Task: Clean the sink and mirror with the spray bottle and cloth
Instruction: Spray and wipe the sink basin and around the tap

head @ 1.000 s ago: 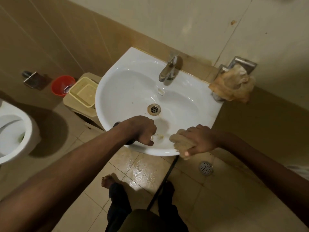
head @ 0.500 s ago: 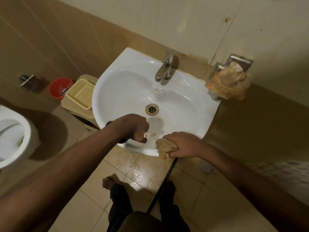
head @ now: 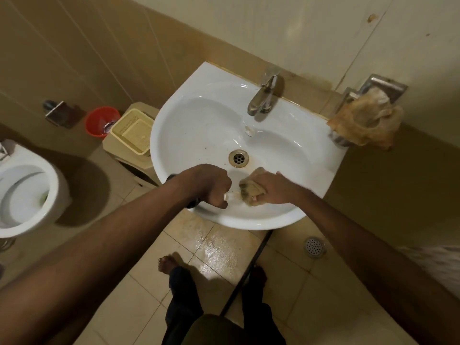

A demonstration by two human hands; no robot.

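Over sink [head: 189, 125] front | left hand [head: 207, 186] fingers clamped on spray bottle [head: 225, 196], nozzle aimed basinward | right hand [head: 272, 188] fingers bunching cloth [head: 250, 194] against the bowl, likely to scrub

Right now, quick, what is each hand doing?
Left hand: fingers curled round a dark-bodied object with a white tip, likely the spray bottle, mostly hidden.
Right hand: fingers gripping the cloth inside the sink.

Beige tiled walls [head: 74, 46], wet floor tiles [head: 219, 252]
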